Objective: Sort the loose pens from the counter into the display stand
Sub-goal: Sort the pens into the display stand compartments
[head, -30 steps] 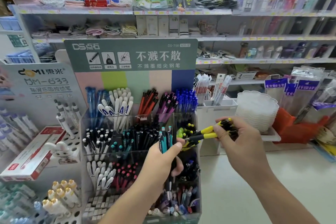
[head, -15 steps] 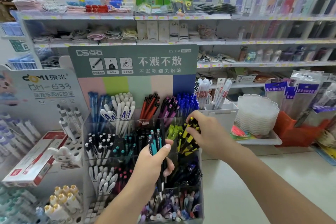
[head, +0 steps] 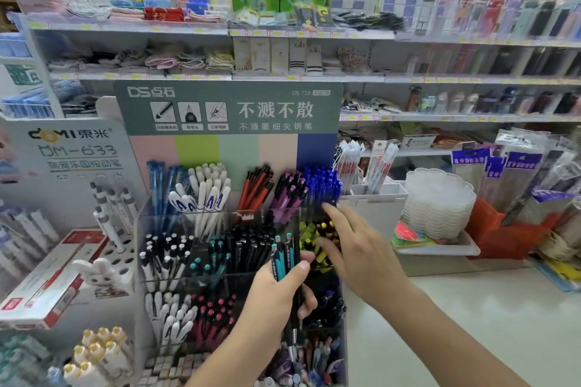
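Head cam, looking down at the clear display stand (head: 217, 276), most compartments already packed w/ pens by colour. Left hand (head: 276, 295) grasps a small bunch of teal-and-black pens (head: 283, 258), thumb clamped across the barrels, tips pointing down in front of the stand's middle rows. Right hand (head: 361, 254) is released, fingers straight & spread, holding nothing, hovering at the yellow-and-black pens (head: 317, 239) in the right-hand compartment of the second row; can't tell if the fingers touch them. Judging progress: the yellow batch looks slotted, the teal bunch in the left hand is not yet placed, prob. belongs w/ the teal-capped pens (head: 217, 248) just left of it. Counter (head: 471, 324) to the right shows no loose pens in the visible part, so maybe near the end, but its far right edge is cut off. Bottom row of the stand is blocked by both forearms & blurred; exact count in the left-hand bunch unclear.
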